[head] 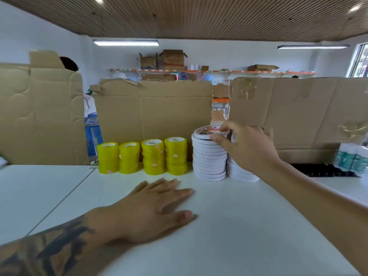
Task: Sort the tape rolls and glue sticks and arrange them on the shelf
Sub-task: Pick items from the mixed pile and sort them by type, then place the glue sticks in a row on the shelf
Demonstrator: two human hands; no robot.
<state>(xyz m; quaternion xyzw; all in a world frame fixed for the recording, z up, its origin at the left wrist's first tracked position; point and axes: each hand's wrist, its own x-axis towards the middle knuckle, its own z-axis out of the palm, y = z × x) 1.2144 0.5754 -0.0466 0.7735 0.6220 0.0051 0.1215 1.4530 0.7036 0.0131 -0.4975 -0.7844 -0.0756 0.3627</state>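
Set top white roll (209, 133) down flat on white stack (209, 158), right of middle, beside yellow stacks (142, 156). Right hand (245, 146) pinching roll; left hand (151, 208) flat, loose on white table (239, 226).

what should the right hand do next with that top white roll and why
Probably lower the top white roll flat and let go. The right hand pinches it, sitting tilted on the taller white stack. The left hand rests flat on the table, not steadying anything.
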